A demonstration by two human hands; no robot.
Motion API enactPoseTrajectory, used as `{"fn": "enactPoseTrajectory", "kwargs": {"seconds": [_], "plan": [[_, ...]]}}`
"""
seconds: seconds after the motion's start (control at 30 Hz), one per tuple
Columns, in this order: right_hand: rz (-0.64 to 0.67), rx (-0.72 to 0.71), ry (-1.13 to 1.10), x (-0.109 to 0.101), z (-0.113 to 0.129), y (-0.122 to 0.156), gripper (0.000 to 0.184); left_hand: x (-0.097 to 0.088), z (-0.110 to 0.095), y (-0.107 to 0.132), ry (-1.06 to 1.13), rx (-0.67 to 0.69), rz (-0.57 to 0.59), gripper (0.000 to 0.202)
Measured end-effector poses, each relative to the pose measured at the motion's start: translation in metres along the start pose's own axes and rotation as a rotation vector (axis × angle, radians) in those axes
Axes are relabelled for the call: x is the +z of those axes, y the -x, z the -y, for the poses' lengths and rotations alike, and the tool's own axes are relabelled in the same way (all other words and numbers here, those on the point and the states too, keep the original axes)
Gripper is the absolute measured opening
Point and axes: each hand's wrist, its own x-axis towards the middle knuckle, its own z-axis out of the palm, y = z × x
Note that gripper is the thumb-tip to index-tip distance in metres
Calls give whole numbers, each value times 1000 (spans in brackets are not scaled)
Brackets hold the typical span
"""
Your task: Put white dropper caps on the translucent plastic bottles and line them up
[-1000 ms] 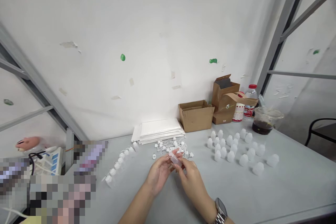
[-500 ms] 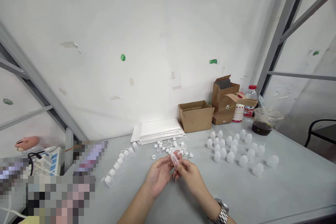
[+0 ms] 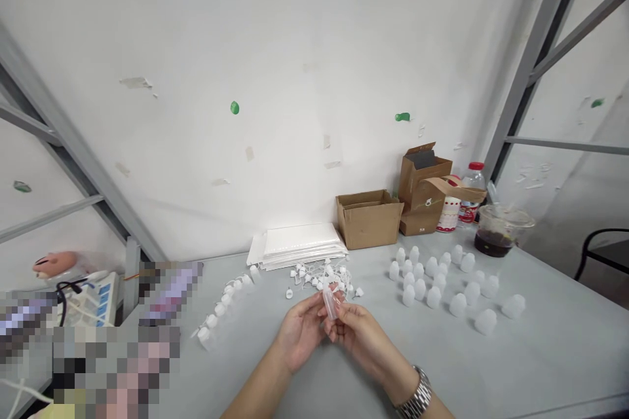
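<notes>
A small translucent plastic bottle (image 3: 329, 305) is held between both hands above the middle of the table. The fingers and thumb of my right hand (image 3: 361, 335) pinch its right side. My left hand (image 3: 299, 335) is curled at its left and upper side, its fingertips touching the bottle and partly hidden behind it. Just beyond my fingers lies a loose heap of white caps with thin straps (image 3: 314, 275). To the left runs a slanting row of small bottles with white caps (image 3: 221, 309). Several cloudy white bottles (image 3: 433, 297) stand in a group at right.
A stack of white flat sheets or envelopes (image 3: 299, 245) lies against the wall, beside an open cardboard box (image 3: 371, 226). Farther right are a brown paper bag (image 3: 420, 203), a red-capped bottle (image 3: 472, 186) and a clear bowl of dark liquid (image 3: 494, 239). A power strip (image 3: 105, 304) is at left.
The bottle has turned a little more upright between my fingers, and my right thumb has shifted slightly on it. The whole view has moved slightly; the things on the table stay in place.
</notes>
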Motion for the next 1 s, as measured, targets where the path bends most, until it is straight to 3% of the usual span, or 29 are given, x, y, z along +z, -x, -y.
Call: {"fn": "enactPoseTrajectory", "kwargs": {"seconds": [0.17,0.27,0.47,0.63,0.73,0.8,0.87,0.93,1.0], "plan": [[56,14,-63,0,1,2,29,1,-1,3,-38,34,24,32],[-34,-36,101,-2,-1,-2,33,4,-4,5,-71,76,28,31],[-175,-130,451,-3,-7,-8,41,3,-6,3,-240,265,-83,28],[-292,-188,667,-4,-11,-5,35,1,-3,-2,-464,336,-137,33],[-350,-210,752,-6,-11,-5,31,-5,-13,-1,-611,373,-168,40],[-385,-227,769,-7,-10,-5,33,-13,-25,1,-809,459,-330,43],[-411,-232,778,-7,-8,-5,35,-23,-38,4,-1131,569,-661,43],[-418,-220,794,-5,-6,-3,35,-34,-46,5,-1434,486,-930,44],[-407,-206,827,-3,-6,-2,34,-42,-47,4,-1634,331,-990,43]]}}
